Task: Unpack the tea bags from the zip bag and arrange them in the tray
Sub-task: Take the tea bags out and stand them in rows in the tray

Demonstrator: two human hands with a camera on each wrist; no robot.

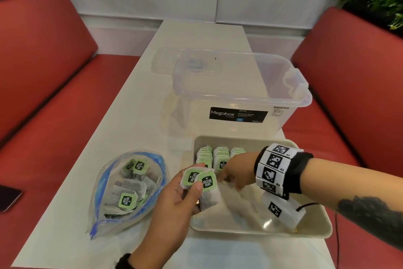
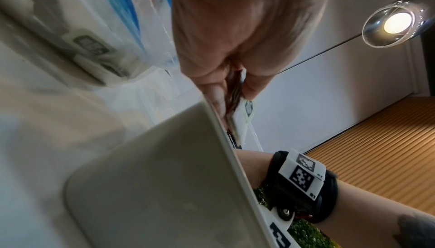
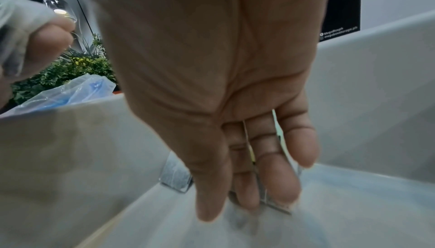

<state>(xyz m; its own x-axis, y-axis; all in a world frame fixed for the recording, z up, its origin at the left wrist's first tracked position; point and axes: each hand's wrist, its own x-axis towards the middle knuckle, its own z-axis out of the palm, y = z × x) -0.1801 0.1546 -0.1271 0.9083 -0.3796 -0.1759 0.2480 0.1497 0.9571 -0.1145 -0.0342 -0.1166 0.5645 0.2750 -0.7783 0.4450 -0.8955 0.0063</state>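
The zip bag point(image 1: 128, 190) lies open on the white tabletop point(image 1: 139, 116), tea bags point(image 1: 126, 200) still inside. Rows of them stand at the far left of the beige tray point(image 1: 309, 230). A clear storage box point(image 1: 237, 92) sits behind, between red benches point(image 1: 43, 85). The left hand point(image 1: 174, 210) pinches two tea bags point(image 1: 201, 186) at the tray's rim. The right wrist view shows the right hand point(image 3: 235, 121), fingers extended, holding tea bags between them low in the tray

The right hand point(image 3: 212, 84) reaches down into the tray point(image 3: 70, 140), fingers point(image 3: 275, 177) straight and close together, with thin tea bags point(image 3: 280, 140) showing edge-on between them. Beyond the tray's left wall lies the zip bag point(image 3: 70, 92), with green plants point(image 3: 70, 65) behind it.
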